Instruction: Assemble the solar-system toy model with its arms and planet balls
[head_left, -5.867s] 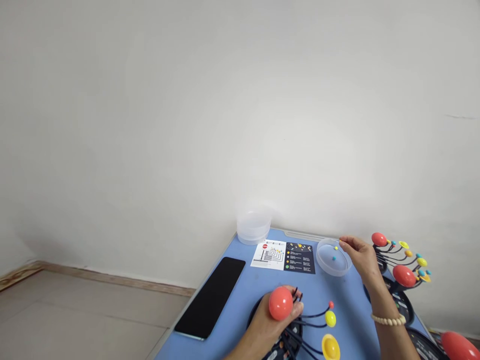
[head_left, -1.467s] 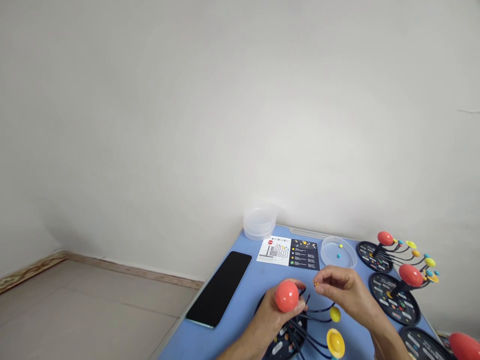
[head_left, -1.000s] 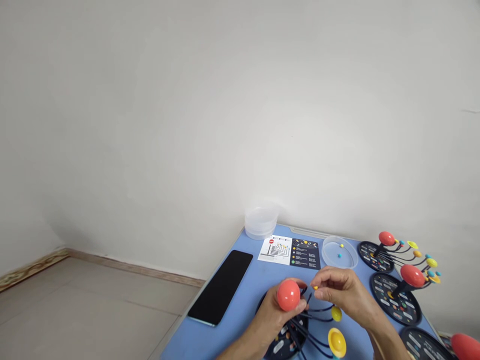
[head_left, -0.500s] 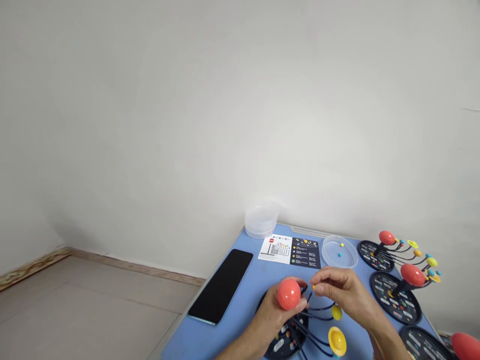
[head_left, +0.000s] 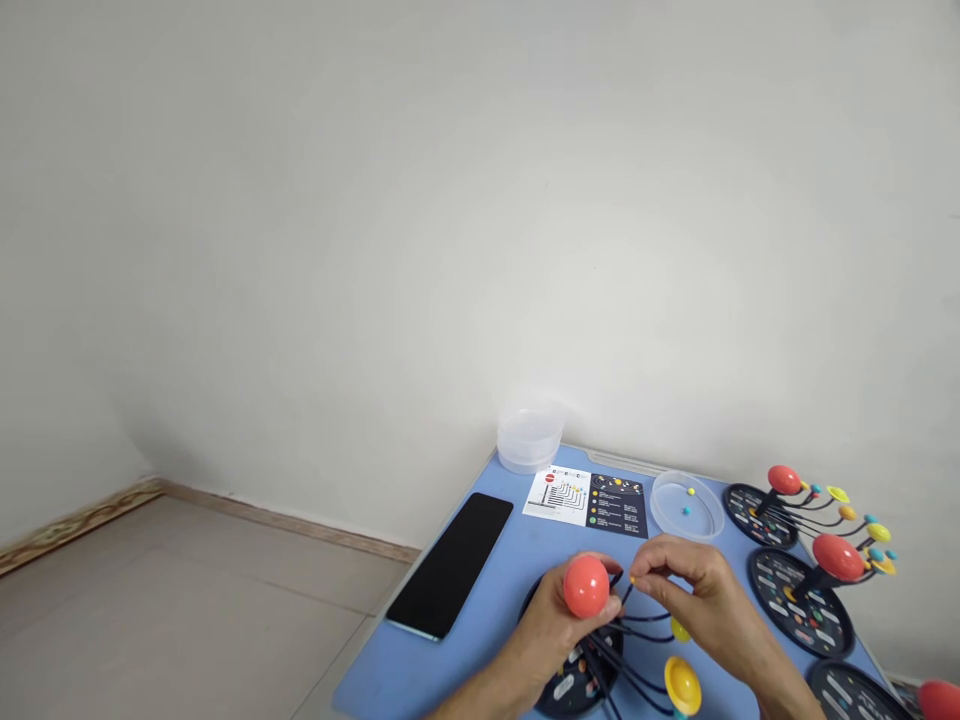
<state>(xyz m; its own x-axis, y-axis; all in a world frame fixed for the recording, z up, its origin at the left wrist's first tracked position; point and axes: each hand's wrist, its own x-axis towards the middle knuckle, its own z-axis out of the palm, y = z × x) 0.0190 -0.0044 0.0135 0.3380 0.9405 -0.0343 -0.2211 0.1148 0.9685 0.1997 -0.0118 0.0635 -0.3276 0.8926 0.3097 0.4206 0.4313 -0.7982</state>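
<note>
My left hand (head_left: 559, 628) grips a planet-model stand low on its stem, under a red ball (head_left: 586, 586). Black wire arms (head_left: 637, 632) fan out from the stem, carrying a yellow ball (head_left: 679, 630) and a yellow ringed disc (head_left: 682, 686). My right hand (head_left: 705, 590) pinches a tiny yellow bead (head_left: 632, 580) between finger and thumb, right beside a black wire tip. The model's round black base (head_left: 577, 682) sits partly hidden under my left hand.
A clear dish (head_left: 686, 505) holding small yellow and blue beads and a printed card (head_left: 586, 503) lie beyond my hands. A clear tub (head_left: 530, 438) stands at the table's far corner. A black tablet (head_left: 450, 565) lies left; similar models (head_left: 806, 555) stand right on the blue table (head_left: 480, 640).
The bead in my right hand has moved slightly right, close to the wire tip. My left hand stays about the same on the model. The whole view has shifted slightly right.
</note>
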